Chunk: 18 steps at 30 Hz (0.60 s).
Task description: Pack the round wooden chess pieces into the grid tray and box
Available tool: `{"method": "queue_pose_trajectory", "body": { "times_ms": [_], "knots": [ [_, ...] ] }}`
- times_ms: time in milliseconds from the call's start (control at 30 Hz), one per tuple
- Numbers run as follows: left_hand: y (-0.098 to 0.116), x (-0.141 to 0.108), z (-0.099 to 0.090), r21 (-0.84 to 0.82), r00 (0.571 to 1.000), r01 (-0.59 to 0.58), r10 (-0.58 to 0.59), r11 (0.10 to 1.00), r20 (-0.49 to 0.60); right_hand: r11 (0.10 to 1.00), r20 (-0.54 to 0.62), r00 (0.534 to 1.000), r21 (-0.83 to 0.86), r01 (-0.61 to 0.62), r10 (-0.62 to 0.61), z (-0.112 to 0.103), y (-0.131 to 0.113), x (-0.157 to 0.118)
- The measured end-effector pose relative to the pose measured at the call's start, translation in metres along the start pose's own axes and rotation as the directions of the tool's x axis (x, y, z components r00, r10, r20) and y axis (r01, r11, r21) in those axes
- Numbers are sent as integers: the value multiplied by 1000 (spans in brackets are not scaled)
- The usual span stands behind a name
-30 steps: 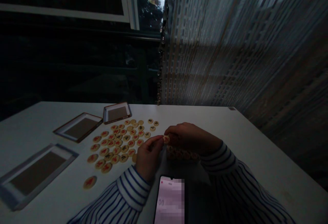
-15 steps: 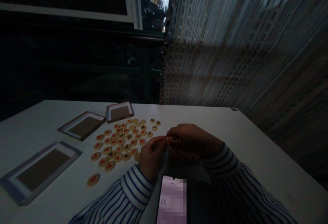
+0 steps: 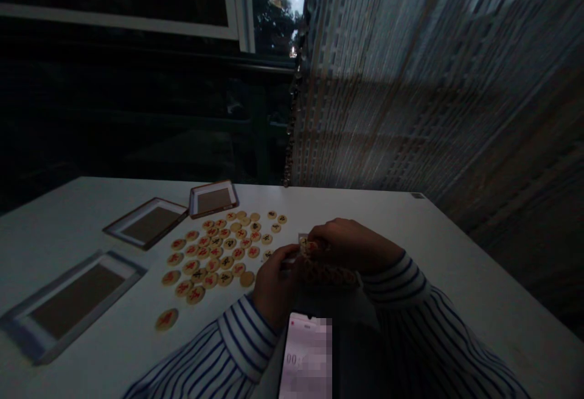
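Both my hands work close together over a box (image 3: 328, 286) that holds several round Chinese chess pieces (image 3: 331, 275). My right hand (image 3: 349, 244) reaches over it from the right, fingers closed on a Chinese chess piece (image 3: 311, 246) with a red mark. At the box's left side is my left hand (image 3: 276, 280), its fingers curled. Dim light and the overlap of the hands hide what those left fingers grip. Many loose pieces with red or black characters (image 3: 212, 265) lie spread to the left; a few show blank faces.
Three shallow framed trays or lids lie on the white table (image 3: 456, 277): a near one (image 3: 77, 305), a middle one (image 3: 148, 222) and a far one (image 3: 213, 198). A lit phone (image 3: 305, 356) is between my forearms. Behind the table hangs a bead curtain (image 3: 365, 113).
My right hand has shifted slightly right, and the piece at its fingertips shows more. My left hand has moved a little right and down, baring a black-marked piece and a blank one beside it.
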<state>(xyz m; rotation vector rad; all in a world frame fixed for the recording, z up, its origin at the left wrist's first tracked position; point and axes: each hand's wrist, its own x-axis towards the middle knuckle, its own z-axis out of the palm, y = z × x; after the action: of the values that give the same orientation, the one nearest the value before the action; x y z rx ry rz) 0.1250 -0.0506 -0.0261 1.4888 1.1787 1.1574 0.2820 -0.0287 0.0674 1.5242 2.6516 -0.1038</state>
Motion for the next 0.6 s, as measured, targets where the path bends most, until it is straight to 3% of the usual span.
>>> {"method": "queue_pose_trajectory", "body": {
  "times_ms": [367,600],
  "knots": [
    [-3,-1,0,28,996,-62,60,998,60,998,109,992,31,60,-63,18,4,12],
    [-6,-1,1,115,992,-63,49,991,117,999,164,986,29,25,-29,18,-2,13]
  ]
}}
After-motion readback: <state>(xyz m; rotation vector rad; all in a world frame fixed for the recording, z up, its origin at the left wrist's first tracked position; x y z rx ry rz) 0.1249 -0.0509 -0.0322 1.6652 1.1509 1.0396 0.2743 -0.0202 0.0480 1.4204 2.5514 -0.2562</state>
